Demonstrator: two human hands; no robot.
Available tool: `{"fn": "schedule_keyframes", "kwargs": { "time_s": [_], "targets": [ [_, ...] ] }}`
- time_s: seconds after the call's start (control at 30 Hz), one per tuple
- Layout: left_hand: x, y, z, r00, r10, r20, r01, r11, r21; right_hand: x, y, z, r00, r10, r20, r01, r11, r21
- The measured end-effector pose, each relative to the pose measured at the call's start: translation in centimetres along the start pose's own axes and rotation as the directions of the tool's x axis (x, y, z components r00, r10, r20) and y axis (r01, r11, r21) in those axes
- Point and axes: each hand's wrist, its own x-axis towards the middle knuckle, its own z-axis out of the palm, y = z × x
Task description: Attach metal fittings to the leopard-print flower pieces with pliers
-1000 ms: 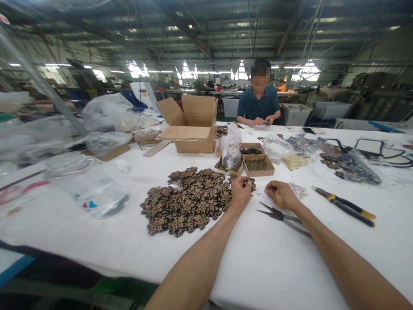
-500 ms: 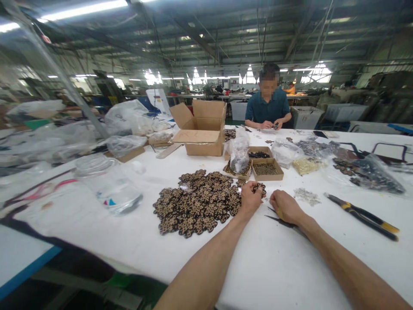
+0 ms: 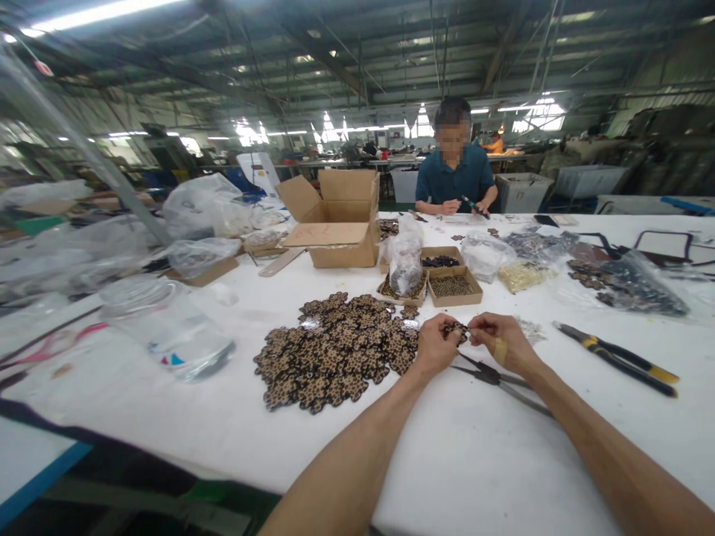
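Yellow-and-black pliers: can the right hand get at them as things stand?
Probably yes. The pliers lie uncovered on the white table, right of the right hand, with nothing tall between. The hand looks busy, though: its fingertips are at the spotted piece that the left hand holds.

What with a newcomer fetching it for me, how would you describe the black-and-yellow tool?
On the white table, find the worker's right hand. To its right lie the pliers. Their black-and-yellow handles set them apart from the grey-handled tool partly under the right forearm.
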Motion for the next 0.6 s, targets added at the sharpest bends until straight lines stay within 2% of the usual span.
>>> {"fn": "schedule_keyframes", "kwargs": {
  "time_s": [0.1, 0.27, 0.37, 0.47, 0.6],
  "targets": [
    [0.0, -0.1, 0.1, 1.000, -0.001, -0.003, 0.001, 1.000, 0.007, 0.0, 0.0, -0.1, 1.000, -0.016, 0.008, 0.016, 0.999, -0.046],
    [-0.1, -0.2, 0.3, 0.999, -0.006, -0.035, 0.006, 1.000, 0.003, -0.2, -0.3, -0.2, 0.998, 0.067, -0.011, -0.067, 0.998, 0.003],
    [-0.2, -0.3, 0.8, 0.993, -0.118, -0.031, 0.112, 0.983, -0.148, -0.3, -0.4, 0.0, 0.997, 0.079, -0.009, -0.079, 0.997, 0.017],
    [-0.2, -0.3, 1.3, 0.963, -0.269, 0.016, 0.255, 0.888, -0.383, -0.4, -0.3, 0.3, 0.996, 0.085, -0.022, -0.085, 0.996, 0.006],
    [-0.1, -0.3, 1.5, 0.952, -0.304, 0.045, 0.283, 0.811, -0.513, -0.5, -0.2, 0.5, 0.995, 0.096, -0.031, -0.096, 0.995, -0.007]
  ]
}}
